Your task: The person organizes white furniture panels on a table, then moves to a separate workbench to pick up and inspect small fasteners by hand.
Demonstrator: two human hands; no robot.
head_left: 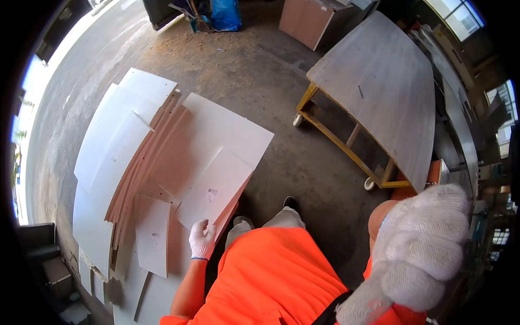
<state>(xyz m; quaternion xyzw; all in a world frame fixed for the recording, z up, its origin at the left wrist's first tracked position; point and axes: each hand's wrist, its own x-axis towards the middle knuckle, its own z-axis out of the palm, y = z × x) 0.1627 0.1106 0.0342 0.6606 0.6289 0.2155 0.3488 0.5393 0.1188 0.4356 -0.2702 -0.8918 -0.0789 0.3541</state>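
The gloved fingers of the left hand (202, 239) curl over the lower edge of a white panel (214, 190) at frame centre, atop a stack of boards (135, 162), with the bare forearm reaching up from the lower edge. The right hand (420, 246), gloved, is bunched in a loose fist at lower right, holding nothing visible, beside a yellow-framed cart (346, 146).
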